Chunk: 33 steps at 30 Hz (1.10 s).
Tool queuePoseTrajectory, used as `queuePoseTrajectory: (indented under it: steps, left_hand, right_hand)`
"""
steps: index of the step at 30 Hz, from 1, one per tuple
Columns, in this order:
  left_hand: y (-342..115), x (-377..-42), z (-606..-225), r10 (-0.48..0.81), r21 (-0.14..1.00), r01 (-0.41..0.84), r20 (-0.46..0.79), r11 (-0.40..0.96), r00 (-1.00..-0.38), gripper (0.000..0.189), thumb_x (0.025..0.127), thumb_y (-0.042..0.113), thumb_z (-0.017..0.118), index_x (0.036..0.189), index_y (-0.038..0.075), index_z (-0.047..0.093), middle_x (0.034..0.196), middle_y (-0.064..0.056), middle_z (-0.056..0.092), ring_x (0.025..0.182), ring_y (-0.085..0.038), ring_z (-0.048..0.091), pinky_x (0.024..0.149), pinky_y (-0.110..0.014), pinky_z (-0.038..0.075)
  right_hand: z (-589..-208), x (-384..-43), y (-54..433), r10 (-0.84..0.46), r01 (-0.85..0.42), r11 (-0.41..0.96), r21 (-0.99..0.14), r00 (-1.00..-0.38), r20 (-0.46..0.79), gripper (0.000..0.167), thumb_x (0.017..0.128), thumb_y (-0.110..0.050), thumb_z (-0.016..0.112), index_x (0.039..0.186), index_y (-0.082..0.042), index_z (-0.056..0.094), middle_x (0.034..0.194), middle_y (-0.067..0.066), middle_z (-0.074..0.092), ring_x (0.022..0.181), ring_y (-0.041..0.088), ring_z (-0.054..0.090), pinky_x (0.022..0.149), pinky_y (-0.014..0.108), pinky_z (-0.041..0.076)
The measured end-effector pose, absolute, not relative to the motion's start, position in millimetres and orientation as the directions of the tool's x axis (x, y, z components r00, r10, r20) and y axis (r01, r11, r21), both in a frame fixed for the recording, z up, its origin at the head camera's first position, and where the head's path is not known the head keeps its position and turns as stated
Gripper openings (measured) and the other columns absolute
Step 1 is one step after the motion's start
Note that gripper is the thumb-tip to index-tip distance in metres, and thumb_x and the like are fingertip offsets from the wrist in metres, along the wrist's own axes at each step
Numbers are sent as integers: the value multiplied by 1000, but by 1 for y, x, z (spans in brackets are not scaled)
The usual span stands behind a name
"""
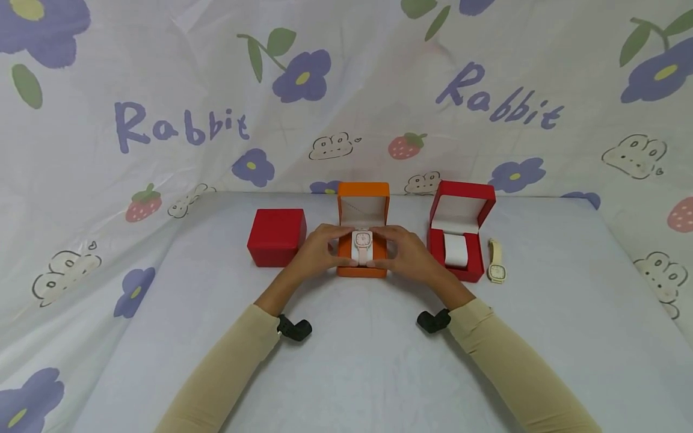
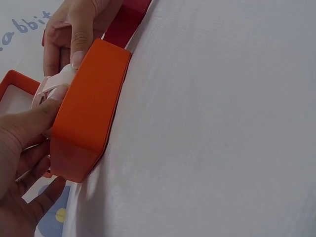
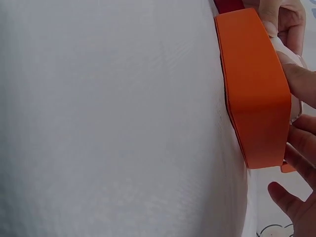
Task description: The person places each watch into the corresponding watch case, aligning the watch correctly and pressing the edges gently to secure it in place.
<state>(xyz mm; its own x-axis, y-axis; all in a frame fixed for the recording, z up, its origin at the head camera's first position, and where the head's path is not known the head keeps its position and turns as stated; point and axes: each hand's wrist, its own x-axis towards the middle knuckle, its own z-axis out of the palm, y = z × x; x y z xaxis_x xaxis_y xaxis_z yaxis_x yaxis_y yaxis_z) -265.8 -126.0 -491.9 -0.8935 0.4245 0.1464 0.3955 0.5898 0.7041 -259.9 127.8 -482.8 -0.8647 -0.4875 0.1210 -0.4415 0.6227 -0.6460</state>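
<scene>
A pink-strapped watch (image 1: 363, 241) with a squarish face is wrapped around a white cushion (image 1: 355, 255) in the open orange box (image 1: 361, 272). My left hand (image 1: 320, 249) pinches the watch and its cushion from the left, thumb near the box's front wall and fingers at the far side. From the right, my right hand (image 1: 407, 252) holds them the same way. In the left wrist view both thumbs press beside the pink strap (image 2: 61, 79), above the orange front wall (image 2: 91, 94). The right wrist view shows the box (image 3: 256, 64) partly hiding the fingers.
A closed red box (image 1: 277, 236) stands left of the orange one. To the right is an open red box (image 1: 474, 264) with a white cushion (image 1: 456, 250) in it. Beside that lies a cream-strapped watch (image 1: 496, 261). A printed curtain (image 1: 346, 108) hangs behind the white-covered table (image 1: 352, 361).
</scene>
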Motion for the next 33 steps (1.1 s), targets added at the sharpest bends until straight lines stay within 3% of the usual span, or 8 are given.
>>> queuePoseTrajectory:
  steps: [22,33]
  left_hand:
    - [-129,-267,-497,437,722,428,192,544,-879,68,79,28,89,141,14,63,134,-6,64,112,-22,55,85,-29,58]
    - [-125,-270,-494,453,729,424,175,537,-874,68,82,25,87,142,8,59,140,-5,54,128,-20,48,92,-29,57]
  right_hand:
    - [-485,-259,126,-486,-435,620,-653,-866,116,72,84,-34,85,147,-15,55,145,9,55,137,29,46,111,51,44]
    - [-483,-259,125,-498,-467,609,-641,-854,149,73,84,-32,85,146,-9,54,145,11,55,136,30,47,112,51,43]
